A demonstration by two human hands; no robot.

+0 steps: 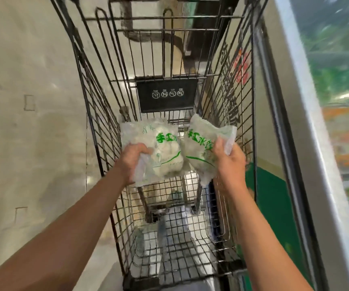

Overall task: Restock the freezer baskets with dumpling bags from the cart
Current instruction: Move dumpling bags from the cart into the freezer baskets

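While both arms reached over the wire cart [98,127], the left hand [134,158] and right hand [230,162] each clasped one dumpling bag [163,148], [201,148].

Wire cart [98,114] walls hem both sides, freezer [308,143] close on the right; open above.
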